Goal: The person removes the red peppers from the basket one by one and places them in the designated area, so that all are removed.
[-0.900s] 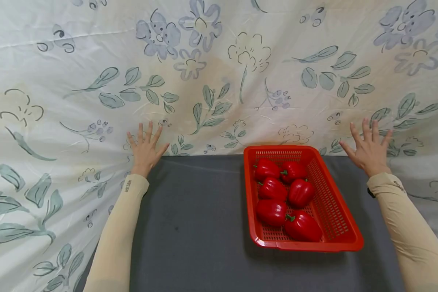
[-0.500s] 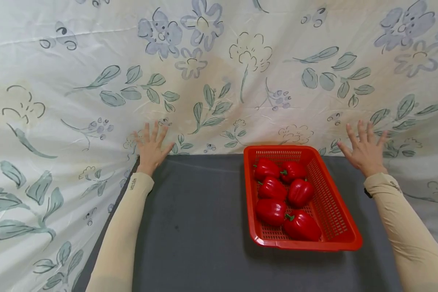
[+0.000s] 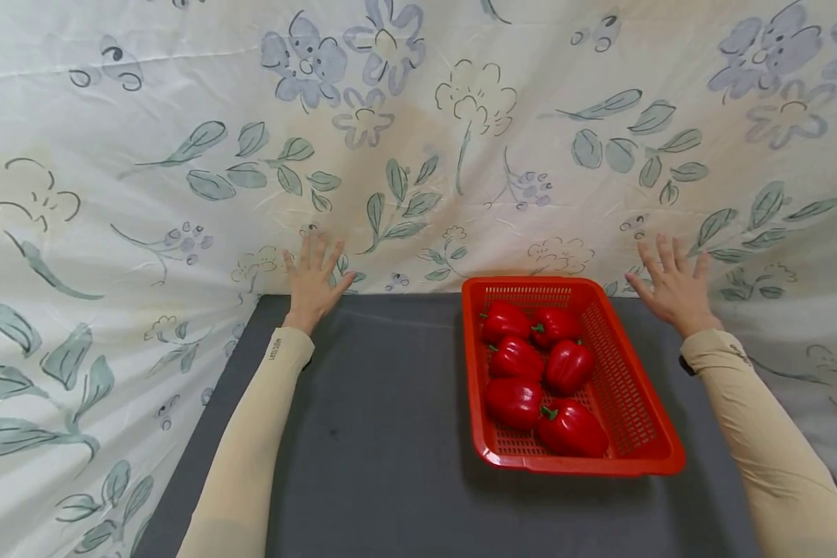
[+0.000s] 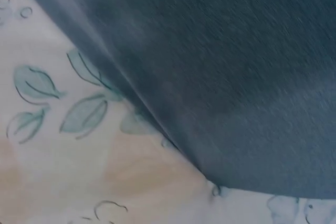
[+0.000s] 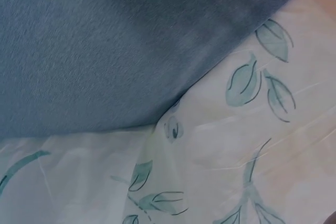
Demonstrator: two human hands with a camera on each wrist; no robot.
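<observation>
In the head view my left hand [image 3: 311,283] is held out over the far left of the grey table, fingers spread and straight, holding nothing. My right hand [image 3: 678,288] is likewise spread with straight fingers and holds nothing; it is to the right of a red plastic basket [image 3: 638,372], apart from its rim. Inside the basket lie several red bell peppers [image 3: 516,359] with green stems, gathered toward its left side. The wrist views show the table and the cloth, with no held thing.
A dark grey tabletop [image 3: 377,434] spreads in front of me. White floral cloth [image 3: 404,155] hangs along the table's back and sides. In the left wrist view the table's corner [image 4: 210,174] meets this cloth; the right wrist view shows another corner [image 5: 157,119].
My left hand has moved to the right and slightly down, and my right hand has moved to the left, toward the basket. Both stay spread. The basket and peppers keep their place.
</observation>
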